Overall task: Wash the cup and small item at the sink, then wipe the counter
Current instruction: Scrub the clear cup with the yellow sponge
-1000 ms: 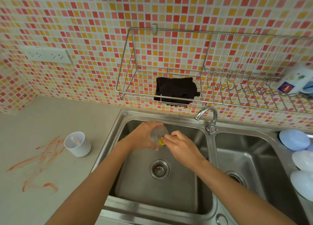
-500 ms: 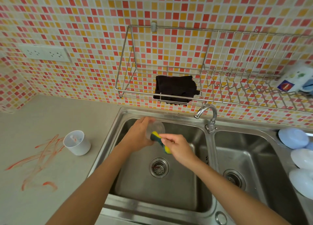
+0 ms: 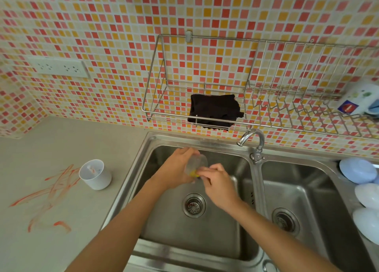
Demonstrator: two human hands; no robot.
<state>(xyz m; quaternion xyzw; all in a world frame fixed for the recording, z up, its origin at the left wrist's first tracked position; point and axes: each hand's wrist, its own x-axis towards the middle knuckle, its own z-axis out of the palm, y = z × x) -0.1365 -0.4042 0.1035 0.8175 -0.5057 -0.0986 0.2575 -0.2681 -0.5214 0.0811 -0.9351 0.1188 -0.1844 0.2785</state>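
Over the left sink basin (image 3: 170,237), my left hand (image 3: 177,168) grips a small clear cup (image 3: 196,163), tilted with its mouth toward my right hand. My right hand (image 3: 218,182) holds a yellow sponge (image 3: 193,174), pushed against the cup; most of the sponge is hidden by my fingers. A white cup (image 3: 94,174) with something small inside stands on the counter (image 3: 61,148) left of the sink. Red-orange smears (image 3: 47,191) streak the counter beside it.
The faucet (image 3: 251,137) stands between the two basins, its spout turned left. A black cloth (image 3: 215,111) lies in the wire wall rack (image 3: 266,126). Pale blue and white rounded items (image 3: 367,191) sit at the right sink edge. A drain strainer (image 3: 193,205) lies below my hands.
My right hand has pushed the sponge back against the cup, hiding most of it. Both hands stay over the left basin.
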